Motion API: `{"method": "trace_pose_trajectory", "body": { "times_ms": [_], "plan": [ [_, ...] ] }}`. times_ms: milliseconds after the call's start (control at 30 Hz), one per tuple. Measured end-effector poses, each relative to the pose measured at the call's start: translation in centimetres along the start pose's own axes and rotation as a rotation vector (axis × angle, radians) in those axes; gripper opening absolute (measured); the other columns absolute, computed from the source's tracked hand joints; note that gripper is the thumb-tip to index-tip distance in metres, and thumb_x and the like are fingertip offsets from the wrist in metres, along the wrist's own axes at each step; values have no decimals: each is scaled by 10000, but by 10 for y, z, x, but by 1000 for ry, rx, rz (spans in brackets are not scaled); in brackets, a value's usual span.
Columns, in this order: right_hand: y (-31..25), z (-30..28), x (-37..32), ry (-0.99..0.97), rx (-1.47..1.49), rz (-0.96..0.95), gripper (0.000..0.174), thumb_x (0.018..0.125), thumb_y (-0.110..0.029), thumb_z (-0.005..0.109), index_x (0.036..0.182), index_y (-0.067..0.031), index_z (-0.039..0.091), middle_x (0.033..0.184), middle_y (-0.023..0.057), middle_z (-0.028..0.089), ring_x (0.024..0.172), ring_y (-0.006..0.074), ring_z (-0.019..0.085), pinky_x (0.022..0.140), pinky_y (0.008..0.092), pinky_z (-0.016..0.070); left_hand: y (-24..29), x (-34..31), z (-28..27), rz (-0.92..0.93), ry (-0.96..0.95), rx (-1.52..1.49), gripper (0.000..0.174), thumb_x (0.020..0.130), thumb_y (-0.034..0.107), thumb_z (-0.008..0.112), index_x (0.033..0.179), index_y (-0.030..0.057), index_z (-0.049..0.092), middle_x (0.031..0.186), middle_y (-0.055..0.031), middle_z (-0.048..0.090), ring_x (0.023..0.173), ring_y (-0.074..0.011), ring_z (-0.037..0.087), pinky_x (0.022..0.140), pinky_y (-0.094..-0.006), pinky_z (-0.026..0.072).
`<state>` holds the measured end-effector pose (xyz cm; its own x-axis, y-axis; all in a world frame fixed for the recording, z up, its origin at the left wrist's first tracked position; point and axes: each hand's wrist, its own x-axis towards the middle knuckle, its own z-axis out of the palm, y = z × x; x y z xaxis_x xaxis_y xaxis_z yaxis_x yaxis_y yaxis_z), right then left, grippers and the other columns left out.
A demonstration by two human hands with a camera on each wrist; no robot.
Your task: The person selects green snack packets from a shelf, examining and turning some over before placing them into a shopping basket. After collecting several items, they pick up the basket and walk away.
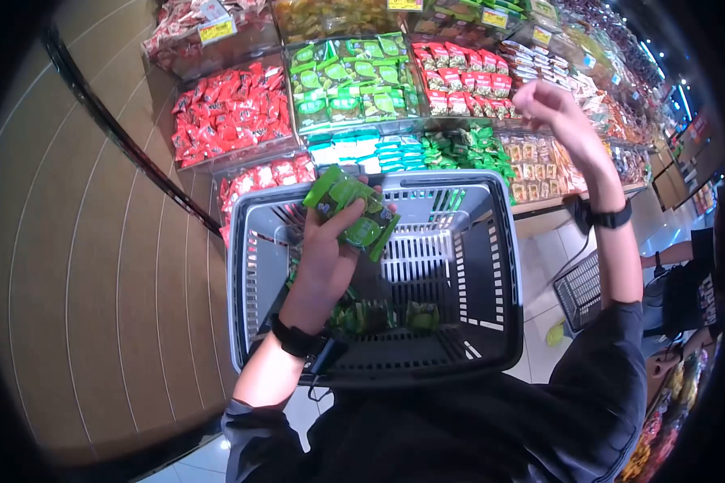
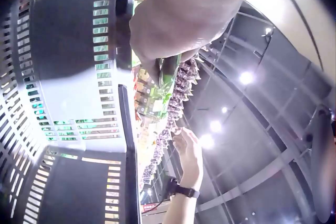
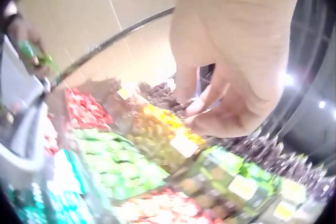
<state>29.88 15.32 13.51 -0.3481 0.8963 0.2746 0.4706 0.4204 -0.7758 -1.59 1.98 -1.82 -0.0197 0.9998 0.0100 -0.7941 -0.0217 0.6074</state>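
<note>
My left hand grips green snack packets over the upper left part of a grey shopping basket, its thumb lying across them. In the left wrist view, a green wrapper shows below the hand's fingers, beside the basket wall. Several dark green packets lie at the bottom of the basket. My right hand is raised in front of the shelves to the right, fingers loosely bent. The right wrist view shows nothing held between the fingers of that hand.
Sloping bins hold red packets, green packets and red-and-white packets. Blue packets fill a lower row. A wood-panelled wall runs along the left. Another person stands at the right near a second basket.
</note>
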Motion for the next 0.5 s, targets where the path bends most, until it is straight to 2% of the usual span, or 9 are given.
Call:
{"method": "trace_pose_trajectory", "body": {
  "times_ms": [100,133,167,200,233,267,333,433,500],
  "plan": [
    [-31,68,-51,-301,628,469,287,1008,-211,610,1234,-40,565,1039,63,665,846,106,649,666,211,511,2,8,3,-30,-13,14,414,925,-62,603,1312,63,528,1265,-111,617,1205,-318,615,993,-525,561],
    [-24,94,-66,-334,900,601,303,1012,-209,604,1252,-30,562,1076,76,674,890,118,669,724,236,545,3,10,9,-21,-16,17,477,900,-108,612,1327,81,515,1265,-100,612,1210,-314,613,973,-529,575],
    [25,122,-80,-545,1234,576,324,1017,-215,596,1276,-24,559,1093,81,673,942,159,677,832,285,551,0,10,23,76,50,14,408,913,-67,622,1300,26,537,1213,-180,650,1106,-349,671,975,-483,557],
    [14,144,-86,-564,1336,756,288,1011,-201,601,1242,-30,595,1053,67,674,956,189,669,904,329,524,-1,13,25,73,45,14,408,913,-67,622,1300,26,537,1213,-180,650,1106,-349,671,975,-483,557],
    [-32,153,-101,-433,1073,598,203,1021,-200,587,1151,-49,629,1015,40,662,942,197,656,887,350,503,1,16,26,50,5,66,420,902,-77,630,1298,26,537,1187,-176,658,1097,-348,676,957,-480,566],
    [-18,173,-84,-489,1161,779,213,1019,-205,606,1169,-55,605,1045,47,659,942,192,669,878,345,525,3,19,25,31,-30,120,432,892,-88,638,1296,26,537,1162,-173,667,1088,-347,680,939,-476,574],
    [-13,197,-68,-444,1098,747,292,1008,-200,634,1241,-41,560,1083,63,651,934,187,681,864,321,545,-2,23,25,113,-17,160,394,926,-28,634,1300,25,524,1120,-162,677,1051,-343,692,894,-465,587],
    [-8,209,-65,-451,1156,695,279,981,-176,675,1209,-59,565,1114,57,640,901,156,664,858,299,548,4,26,14,129,46,96,358,997,120,592,1325,27,483,1151,-167,663,1025,-345,691,877,-455,586],
    [-1,215,-69,-472,1135,662,295,975,-176,684,1217,-58,562,1109,53,644,894,157,669,852,296,553,6,26,3,116,87,99,361,997,121,592,1329,30,483,1162,-160,660,1037,-332,687,881,-446,583]
  ]
}}
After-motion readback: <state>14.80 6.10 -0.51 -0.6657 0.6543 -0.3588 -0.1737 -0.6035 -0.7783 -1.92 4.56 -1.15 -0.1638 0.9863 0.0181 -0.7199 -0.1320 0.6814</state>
